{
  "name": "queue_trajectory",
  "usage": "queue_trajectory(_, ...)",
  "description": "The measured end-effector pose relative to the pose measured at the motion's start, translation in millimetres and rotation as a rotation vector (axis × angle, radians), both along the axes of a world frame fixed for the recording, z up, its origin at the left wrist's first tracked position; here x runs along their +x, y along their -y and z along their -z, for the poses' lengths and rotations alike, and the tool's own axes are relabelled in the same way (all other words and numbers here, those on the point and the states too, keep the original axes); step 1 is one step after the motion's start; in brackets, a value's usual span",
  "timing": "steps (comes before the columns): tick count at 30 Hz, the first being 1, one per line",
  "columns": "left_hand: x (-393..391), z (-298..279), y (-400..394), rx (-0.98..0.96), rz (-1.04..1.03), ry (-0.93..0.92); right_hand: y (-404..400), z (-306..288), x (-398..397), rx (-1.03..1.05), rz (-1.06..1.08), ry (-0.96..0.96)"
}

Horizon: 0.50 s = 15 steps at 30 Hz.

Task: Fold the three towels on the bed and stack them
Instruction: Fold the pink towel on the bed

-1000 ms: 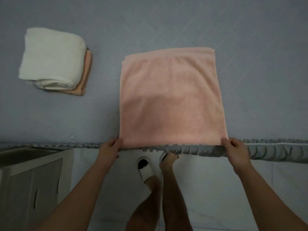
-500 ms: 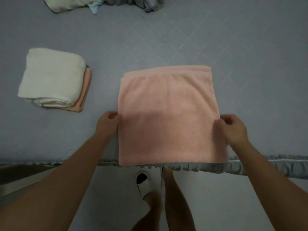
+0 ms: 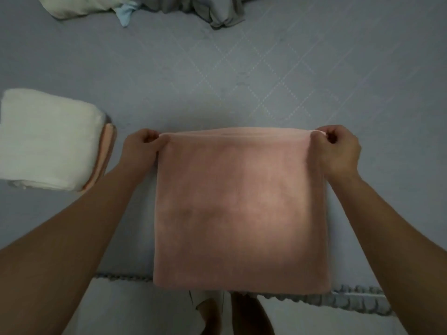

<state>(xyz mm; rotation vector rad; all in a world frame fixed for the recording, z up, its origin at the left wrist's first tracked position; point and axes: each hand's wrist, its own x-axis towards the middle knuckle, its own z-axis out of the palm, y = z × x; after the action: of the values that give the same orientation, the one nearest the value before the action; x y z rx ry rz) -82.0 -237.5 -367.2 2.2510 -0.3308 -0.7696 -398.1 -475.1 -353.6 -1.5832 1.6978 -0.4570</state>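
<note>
Change since half a second ago: both hands have gone from the side edges of the pink towel to its far corners; the towel now reaches to the near edge of the bed, and the folded stack sits closer to the left border of the view.

Bed: one, grey quilted cover with a diamond stitch pattern, filling most of the view. A ruffled trim runs along its near edge.

Pink towel: one, folded to a near square, lying flat at the centre of the view, its near edge at 6 o'clock just over the trim. Several layers show along the far edge.

White towel: one, folded, at 9 o'clock from the pink towel and apart from it, cut off by the left border. It lies on top of a peach towel, one, folded, of which only the right edge shows.

Loose bedding: a crumpled heap at 12 o'clock on the far side of the bed, cream, pale blue and grey pieces; count cannot be told.

Left hand: one, fingers pinched closed on the far left corner of the pink towel, at 10 o'clock.

Right hand: one, fingers pinched closed on the far right corner, at 2 o'clock.

Two bare forearms flank the pink towel. The left forearm crosses the bed between the stack and the pink towel.

Legs: two, below the bed edge at 6 o'clock, partly hidden by the pink towel.
</note>
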Motion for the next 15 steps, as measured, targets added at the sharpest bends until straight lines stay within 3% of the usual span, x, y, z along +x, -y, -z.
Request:
queue_trajectory(9, -4.8, 15.1, 28.4, -0.099, -0.178, 0.106, 34.1, 15.7, 10.8, -0.130, 0.030, 0.097)
queue_trajectory(13, -2.7, 27.4, 27.6, 0.057, -0.210, -0.047, 29.4, 34.8, 1.3, -0.044, -0.169, -0.070)
queue_trajectory(15, -4.7, 27.5, 24.1, 0.111, -0.181, -0.048, 22.6, 35.5, -5.0, -0.034, -0.157, -0.079)
